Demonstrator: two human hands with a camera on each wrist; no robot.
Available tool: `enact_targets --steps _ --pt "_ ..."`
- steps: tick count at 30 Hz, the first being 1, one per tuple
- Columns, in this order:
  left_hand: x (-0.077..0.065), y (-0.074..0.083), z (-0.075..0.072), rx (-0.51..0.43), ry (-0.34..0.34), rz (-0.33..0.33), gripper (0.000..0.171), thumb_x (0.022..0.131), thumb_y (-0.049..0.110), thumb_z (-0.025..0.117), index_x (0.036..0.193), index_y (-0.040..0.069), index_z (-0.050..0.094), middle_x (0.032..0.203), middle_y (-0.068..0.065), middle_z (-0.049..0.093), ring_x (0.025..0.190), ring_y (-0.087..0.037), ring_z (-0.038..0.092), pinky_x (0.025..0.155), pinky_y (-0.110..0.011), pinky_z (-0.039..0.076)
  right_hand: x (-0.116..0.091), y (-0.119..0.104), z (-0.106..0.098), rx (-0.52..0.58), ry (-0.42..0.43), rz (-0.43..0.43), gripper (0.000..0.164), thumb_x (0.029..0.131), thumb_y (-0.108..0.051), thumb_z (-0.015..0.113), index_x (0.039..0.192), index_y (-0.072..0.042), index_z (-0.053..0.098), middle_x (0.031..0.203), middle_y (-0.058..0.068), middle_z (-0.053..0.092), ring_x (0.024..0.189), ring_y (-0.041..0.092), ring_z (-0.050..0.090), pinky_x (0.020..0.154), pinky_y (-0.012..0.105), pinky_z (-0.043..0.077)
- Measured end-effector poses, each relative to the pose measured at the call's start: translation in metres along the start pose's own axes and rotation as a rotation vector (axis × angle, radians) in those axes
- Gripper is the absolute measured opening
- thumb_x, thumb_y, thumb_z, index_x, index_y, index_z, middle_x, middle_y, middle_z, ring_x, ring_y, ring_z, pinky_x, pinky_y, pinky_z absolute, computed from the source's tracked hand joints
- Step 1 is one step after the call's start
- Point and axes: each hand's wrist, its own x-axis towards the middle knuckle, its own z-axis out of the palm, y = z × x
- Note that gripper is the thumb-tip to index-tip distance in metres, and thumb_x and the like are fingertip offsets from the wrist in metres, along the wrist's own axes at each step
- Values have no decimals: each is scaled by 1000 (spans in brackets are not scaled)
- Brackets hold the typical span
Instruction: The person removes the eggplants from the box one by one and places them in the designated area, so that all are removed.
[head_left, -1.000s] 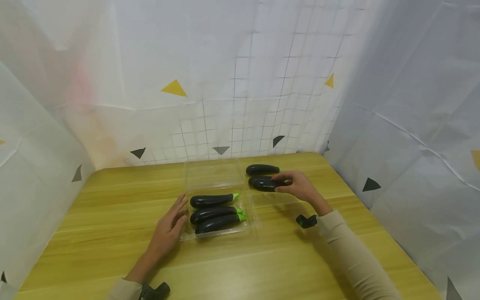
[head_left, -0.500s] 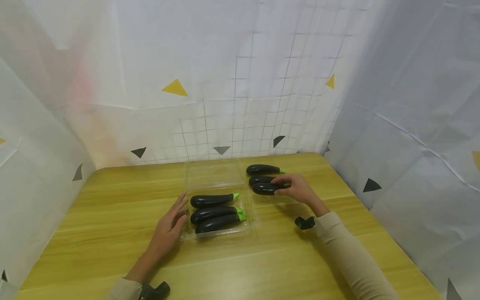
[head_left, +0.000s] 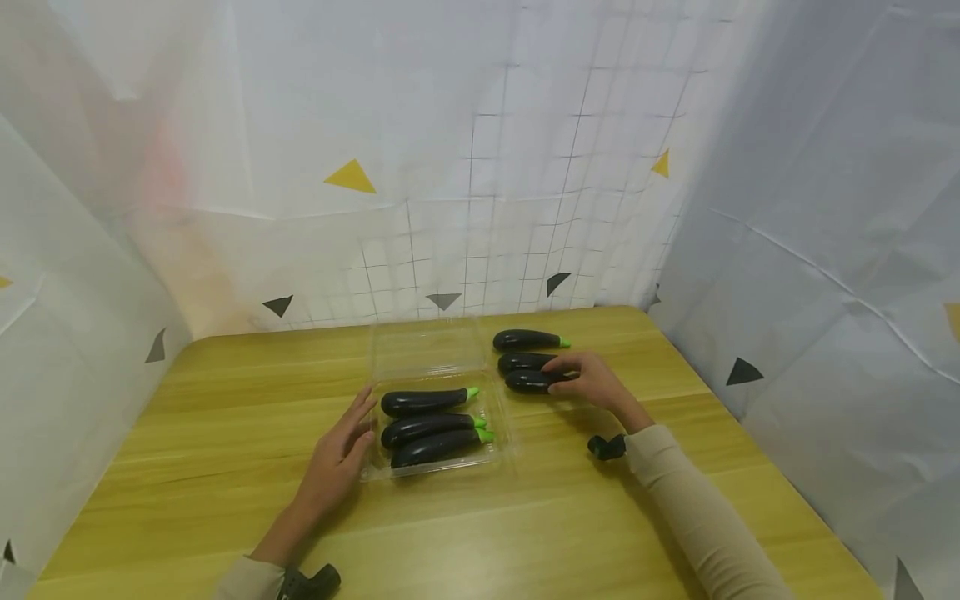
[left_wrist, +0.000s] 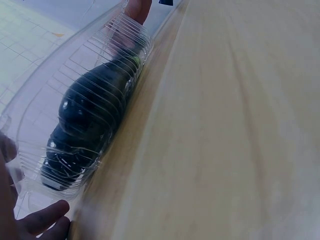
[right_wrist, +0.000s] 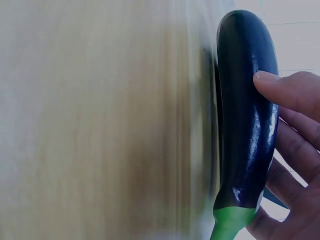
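In the head view my right hand (head_left: 591, 382) pinches the nearest eggplant (head_left: 528, 382) of a group of three on the table. Close up in the right wrist view, the thumb lies on this dark, glossy eggplant (right_wrist: 245, 110) with a green stem, and the other fingers are behind it. A second eggplant (head_left: 523, 362) lies right beside it, partly hidden by the hand. My left hand (head_left: 333, 458) rests at the left side of a clear plastic clamshell box (head_left: 504, 417), fingers fairly straight along its wall. Three eggplants (head_left: 431, 429) lie side by side in the box.
The box's clear lid (head_left: 427, 346) is folded back on the table (head_left: 480, 533). Behind it lies a third loose eggplant (head_left: 527, 339). White sheeting (head_left: 420, 100) with coloured triangles stands behind the table and at both sides.
My right hand has drawn the pinched eggplant slightly towards me, so it overlaps the one behind it less. The left hand and the box have stayed where they were.
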Motion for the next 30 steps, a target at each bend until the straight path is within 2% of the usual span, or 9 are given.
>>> enact_targets --steps 8,17,24,30 --pt "0 0 0 18 -3 -2 51 106 2 56 156 2 45 166 -13 34 122 -38 63 96 -20 48 3 1 4 -11 -3 11 33 87 -7 84 119 -2 77 118 11 74 113 33 67 96 52 54" --pt "-1 -2 1 4 -2 -4 51 106 0 55 156 1 45 166 -12 33 122 -39 63 97 -18 47 6 3 7 -34 -3 -3 33 88 -7 84 120 -3 77 118 11 74 113 33 67 97 53 53" --pt "-1 -2 1 14 0 -4 51 106 1 55 157 2 45 166 -11 33 122 -37 64 97 -20 48 7 2 7 -60 -12 38 34 89 -9 84 121 -5 77 121 10 73 116 32 66 98 51 52" --pt "0 -1 0 26 5 3 51 106 1 56 156 2 46 166 -12 35 121 -37 64 96 -20 49 8 -2 7 -87 -19 23 34 90 -10 82 123 -3 76 123 13 72 116 35 66 97 53 53"
